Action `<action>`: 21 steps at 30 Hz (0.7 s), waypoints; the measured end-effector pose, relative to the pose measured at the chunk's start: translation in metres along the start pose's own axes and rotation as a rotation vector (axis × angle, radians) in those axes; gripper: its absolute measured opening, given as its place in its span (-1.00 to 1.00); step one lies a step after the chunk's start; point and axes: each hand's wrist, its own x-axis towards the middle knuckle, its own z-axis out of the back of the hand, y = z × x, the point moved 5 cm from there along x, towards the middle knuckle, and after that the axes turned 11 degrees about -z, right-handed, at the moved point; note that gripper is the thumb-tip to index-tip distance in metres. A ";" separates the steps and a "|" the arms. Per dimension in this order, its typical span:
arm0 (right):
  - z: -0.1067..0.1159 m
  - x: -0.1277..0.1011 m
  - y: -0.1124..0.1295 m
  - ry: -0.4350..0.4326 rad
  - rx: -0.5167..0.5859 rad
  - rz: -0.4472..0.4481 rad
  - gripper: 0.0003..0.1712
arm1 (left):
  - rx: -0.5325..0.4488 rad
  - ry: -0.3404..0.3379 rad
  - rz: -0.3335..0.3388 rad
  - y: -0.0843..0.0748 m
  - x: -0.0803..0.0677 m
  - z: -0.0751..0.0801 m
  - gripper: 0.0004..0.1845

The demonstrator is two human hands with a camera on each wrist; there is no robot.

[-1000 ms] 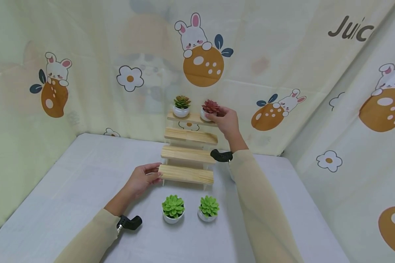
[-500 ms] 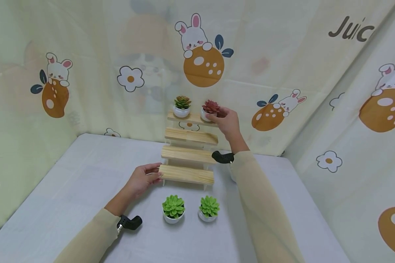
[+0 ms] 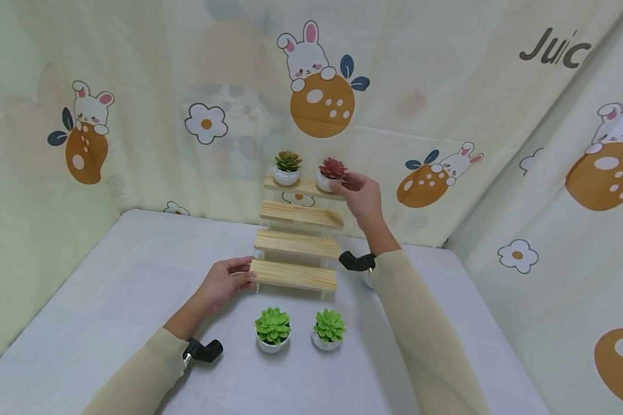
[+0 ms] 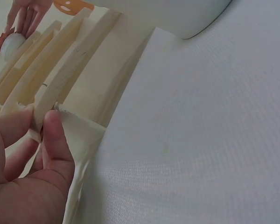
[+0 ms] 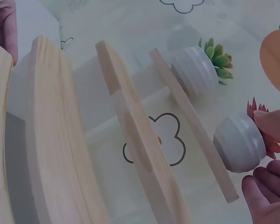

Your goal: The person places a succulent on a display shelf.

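Note:
A tiered wooden display stand (image 3: 293,274) has several pale shelves. My left hand (image 3: 223,285) pinches the left end of its lowest shelf (image 4: 72,65), thumb on one side and fingers on the other. A red succulent in a white pot (image 3: 329,180) sits upright at the right of the top shelf. Beside it is my right hand (image 3: 362,199); in the right wrist view its thumb and fingers are spread around the pot's side, looking loosened from it. A brownish-green succulent in a white pot (image 3: 287,170) stands at the top shelf's left.
Two bright green succulents, the left pot (image 3: 273,331) and the right pot (image 3: 329,331), stand on the white-covered table (image 3: 218,386) before the stand. A white object (image 3: 367,280) is mostly hidden behind the right forearm. A printed curtain (image 3: 150,144) hangs close behind the stand.
My right hand has drawn slightly right and down, its thumb pulling back across the red succulent's pot, which stays put. The left hand and the stand have not visibly moved.

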 end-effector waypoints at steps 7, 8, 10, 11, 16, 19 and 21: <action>0.006 -0.015 -0.003 -0.017 -0.014 -0.010 -0.32 | 0.012 0.004 -0.010 0.000 0.000 0.001 -0.46; 0.007 -0.017 -0.005 -0.016 -0.019 -0.014 -0.31 | 0.012 0.002 -0.010 0.000 0.000 0.001 -0.46; 0.009 -0.021 -0.009 -0.017 -0.017 -0.016 -0.29 | 0.012 0.003 -0.012 0.000 0.000 0.001 -0.46; 0.010 -0.023 -0.011 -0.018 -0.010 -0.016 -0.29 | 0.011 0.003 -0.015 0.000 0.000 0.001 -0.46; 0.018 -0.038 -0.025 -0.026 0.069 -0.001 -0.33 | -0.011 0.030 -0.055 -0.002 0.000 -0.001 -0.46; 0.023 -0.048 -0.035 -0.035 0.104 0.002 -0.39 | -0.021 0.042 -0.068 -0.003 0.000 -0.002 -0.46; 0.027 -0.054 -0.042 -0.045 0.112 0.003 -0.41 | -0.022 0.041 -0.065 -0.003 0.000 -0.002 -0.46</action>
